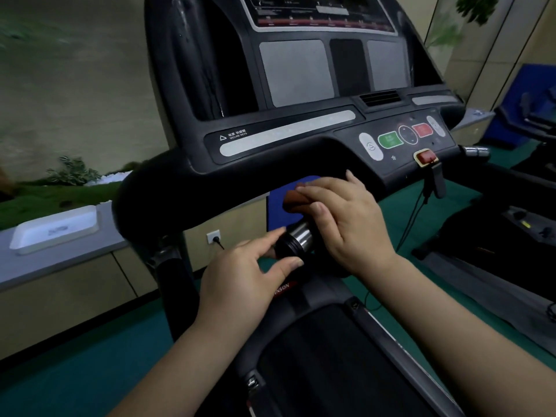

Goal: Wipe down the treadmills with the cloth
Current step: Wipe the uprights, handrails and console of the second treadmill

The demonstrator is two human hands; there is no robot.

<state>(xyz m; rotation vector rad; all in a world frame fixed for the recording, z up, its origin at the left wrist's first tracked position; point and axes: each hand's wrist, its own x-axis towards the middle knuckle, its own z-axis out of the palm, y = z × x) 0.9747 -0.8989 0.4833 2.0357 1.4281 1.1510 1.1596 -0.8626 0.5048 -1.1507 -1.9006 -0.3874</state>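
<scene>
Wiping the treadmill's [301, 139] front handle, just below the console.

The treadmill fills the view from 12 to 6 o'clock; a second machine [535, 206] stands at 3 o'clock. The right hand [346, 224] lies over the handle, fingers pressing a brownish cloth [293, 203] against it, though how firmly its grip closes is hard to tell under the palm. The left hand [240, 278], at 7 o'clock of it, pinches the metal sensor sleeve [296, 240] between thumb and forefinger. The step in hand looks like rubbing the handle; next, the cloth needs sliding along toward the sleeve.
</scene>
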